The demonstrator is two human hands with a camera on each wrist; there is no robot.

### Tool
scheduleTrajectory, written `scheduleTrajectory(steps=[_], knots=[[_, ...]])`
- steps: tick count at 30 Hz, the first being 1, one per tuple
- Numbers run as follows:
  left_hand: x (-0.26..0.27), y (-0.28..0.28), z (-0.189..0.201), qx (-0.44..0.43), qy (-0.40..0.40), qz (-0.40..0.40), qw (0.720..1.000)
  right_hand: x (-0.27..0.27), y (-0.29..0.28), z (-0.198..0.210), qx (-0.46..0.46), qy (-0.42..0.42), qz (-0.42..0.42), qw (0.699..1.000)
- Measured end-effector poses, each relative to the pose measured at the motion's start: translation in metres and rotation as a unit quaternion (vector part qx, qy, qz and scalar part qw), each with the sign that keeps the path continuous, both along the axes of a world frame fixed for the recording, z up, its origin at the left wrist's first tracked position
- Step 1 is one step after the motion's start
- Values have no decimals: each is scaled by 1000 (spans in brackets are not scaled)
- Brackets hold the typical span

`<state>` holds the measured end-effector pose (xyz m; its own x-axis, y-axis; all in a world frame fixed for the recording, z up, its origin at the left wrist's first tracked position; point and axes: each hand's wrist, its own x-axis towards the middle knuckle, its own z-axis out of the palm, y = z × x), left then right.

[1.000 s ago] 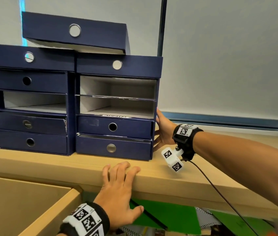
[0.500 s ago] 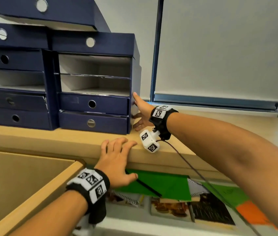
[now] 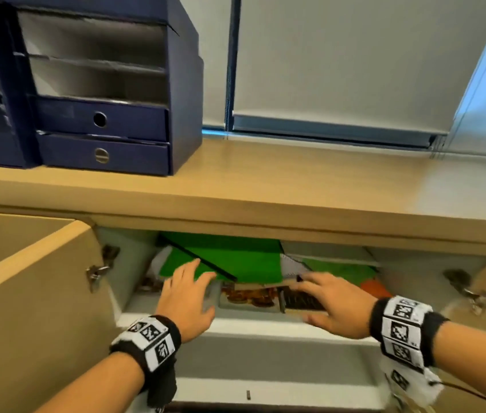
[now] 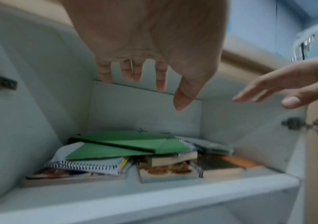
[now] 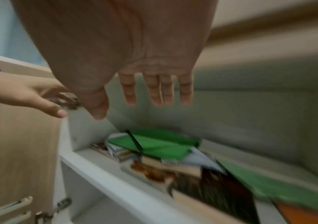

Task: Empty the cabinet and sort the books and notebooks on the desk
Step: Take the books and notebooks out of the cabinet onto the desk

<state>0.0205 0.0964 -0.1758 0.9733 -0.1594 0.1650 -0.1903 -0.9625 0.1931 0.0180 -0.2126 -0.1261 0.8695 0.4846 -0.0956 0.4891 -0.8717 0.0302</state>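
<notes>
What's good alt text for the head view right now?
Both hands, the left hand and the right hand, reach open-fingered into an open cabinet toward a messy pile topped by a green folder. Above, blue drawer units stand on the wooden desk.

folder [image 3: 235, 260]: bright green with a thin black strap across it
spiral notebook [image 4: 89, 164]: white pages, black wire rings, a bit of yellow at the edge
book in the middle [image 3: 249, 296]: pale cover with a brown and orange picture
book on the right [image 5: 217, 191]: dark brown and black, streaky
flat thing in the right corner [image 3: 374, 289]: orange
cabinet [image 4: 154, 195]: white inside
cabinet door [image 3: 36, 293]: light brown wood
drawer boxes [image 3: 101, 120]: dark blue, grey-white inside, small round holes
wristbands [image 3: 149, 338]: black, with black and white square patterns
desk [image 3: 265, 186]: light brown wood
</notes>
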Motion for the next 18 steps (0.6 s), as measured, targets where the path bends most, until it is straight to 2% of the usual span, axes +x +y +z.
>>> scheduleTrajectory(steps=[4,6,7,8,10,11,13,16,18], knots=[[48,-26,-44,-9,47,40,998,23,-61,-83,14,60,-117,991],[85,-34,-65,-91,111,120,982,39,-79,-114,28,64,-148,986],[101,-33,-76,-166,149,167,960,46,-83,-124,35,60,-157,985],[119,-37,-88,-264,193,207,922,56,-87,-134,34,55,-167,984],[144,-44,-103,-451,269,257,811,78,-89,-142,22,29,-188,982],[158,-49,-112,-510,277,274,767,94,-91,-146,24,15,-197,980],[183,-62,-120,-561,267,299,724,127,-96,-147,41,-13,-206,978],[216,-76,-135,-594,257,306,698,181,-106,-146,-8,-51,-219,974],[230,-79,-143,-617,242,307,683,213,-107,-143,-54,-43,-224,972]])
